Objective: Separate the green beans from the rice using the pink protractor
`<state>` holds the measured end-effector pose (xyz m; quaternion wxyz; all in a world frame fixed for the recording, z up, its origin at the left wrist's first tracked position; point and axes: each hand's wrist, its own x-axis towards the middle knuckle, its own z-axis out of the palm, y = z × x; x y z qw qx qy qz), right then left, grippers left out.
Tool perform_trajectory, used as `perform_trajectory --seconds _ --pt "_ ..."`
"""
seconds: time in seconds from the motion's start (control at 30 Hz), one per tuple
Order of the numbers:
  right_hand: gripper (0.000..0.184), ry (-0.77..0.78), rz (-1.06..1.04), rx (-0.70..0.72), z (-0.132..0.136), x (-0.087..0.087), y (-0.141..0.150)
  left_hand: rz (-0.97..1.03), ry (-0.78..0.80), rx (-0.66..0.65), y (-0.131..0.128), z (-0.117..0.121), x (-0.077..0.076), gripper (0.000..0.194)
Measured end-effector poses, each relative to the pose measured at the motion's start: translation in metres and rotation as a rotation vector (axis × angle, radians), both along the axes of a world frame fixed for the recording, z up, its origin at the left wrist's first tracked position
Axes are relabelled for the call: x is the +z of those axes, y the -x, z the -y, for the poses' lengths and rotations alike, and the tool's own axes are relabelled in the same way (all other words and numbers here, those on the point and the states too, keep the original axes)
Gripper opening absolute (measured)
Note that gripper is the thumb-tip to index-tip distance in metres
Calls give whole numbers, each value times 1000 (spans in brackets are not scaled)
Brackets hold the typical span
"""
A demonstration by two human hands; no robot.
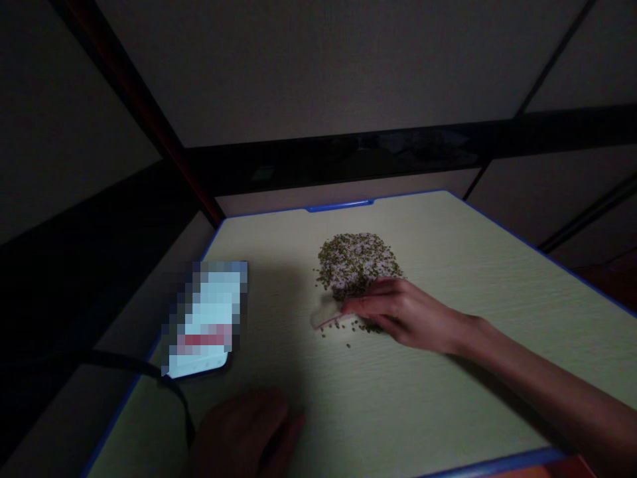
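My right hand (395,309) is at the near edge of a pile of small green, brown and pale grains (355,259) on the table (438,392). Its fingers are closed on a thin, pale, flat piece (326,315), whose exact kind I cannot make out. Several loose grains lie around that piece and under the hand. My left hand (243,428) is low in the view, in deep shadow over the near part of the table. Its thumb stands apart from the other fingers, and nothing shows in it.
A lit phone (212,312), its screen blurred, lies at the table's left side. A dark strap or cable (119,362) curves past it towards my left hand. The table has a blue edge and a blue handle (341,206) at the far side. Behind it rises a panelled wall (323,73).
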<state>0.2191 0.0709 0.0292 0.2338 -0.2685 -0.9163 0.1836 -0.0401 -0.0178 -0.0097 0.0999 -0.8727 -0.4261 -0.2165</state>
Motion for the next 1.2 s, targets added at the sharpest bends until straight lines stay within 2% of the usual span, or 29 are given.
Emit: perform_trajectory --seconds 0.17,0.33,0.47,0.7,0.87,1.03,1.2 --pt "35 -60 120 0 7 2 0 47 -48 6 -5 -1 1 27" --pt "35 -53 82 24 14 -2 -2 26 25 2 -4 -1 1 32" --pt "36 -79 80 35 20 -3 -7 34 84 -5 -3 -1 0 26" --pt "31 -96 1 42 29 -7 -19 90 75 7 -2 0 -1 28" --pt "30 -181 -86 86 28 -9 -1 129 40 52 -2 -3 2 24" --pt "33 -227 -13 204 26 -13 29 185 -18 165 1 -2 10 25" --pt "31 -146 21 196 28 -13 23 201 -3 169 1 -1 11 27"
